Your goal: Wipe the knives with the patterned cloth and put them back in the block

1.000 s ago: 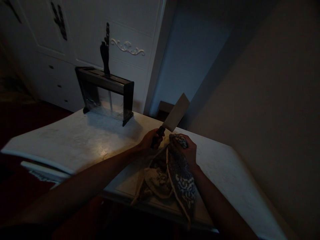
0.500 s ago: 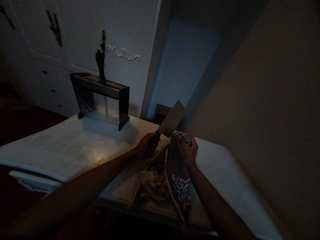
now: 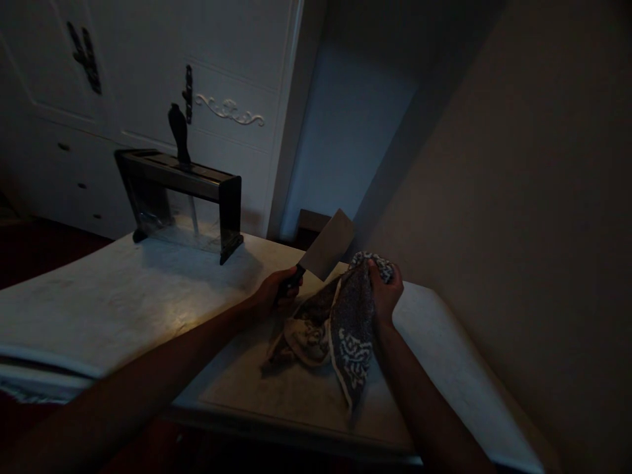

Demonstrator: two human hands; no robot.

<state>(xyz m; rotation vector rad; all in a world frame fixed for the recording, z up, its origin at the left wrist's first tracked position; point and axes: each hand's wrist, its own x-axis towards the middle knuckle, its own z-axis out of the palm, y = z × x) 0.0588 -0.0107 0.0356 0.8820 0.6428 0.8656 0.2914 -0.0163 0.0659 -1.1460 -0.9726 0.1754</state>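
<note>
A cleaver (image 3: 328, 245) with a broad blade and dark handle points up and to the right. My left hand (image 3: 280, 289) is wrapped round its handle. A dark patterned cloth (image 3: 351, 316) with pale edging hangs from my right hand (image 3: 388, 289), its upper end bunched in my fingers. The cloth's lower folds reach down over the table and some of them lie crumpled there. Between the blade and the bunched cloth there is a small gap.
A clear-sided knife block (image 3: 180, 174) with one dark-handled knife (image 3: 178, 135) stands at the back left of the pale table (image 3: 113, 296). Behind it rises a white cabinet (image 3: 237, 59). A wall (image 3: 494, 197) borders the table on the right.
My right hand has drawn the cloth away from the cleaver, lifting its lower end off the front edge. The whole view has shifted slightly, and the cleaver is still in my left hand.
</note>
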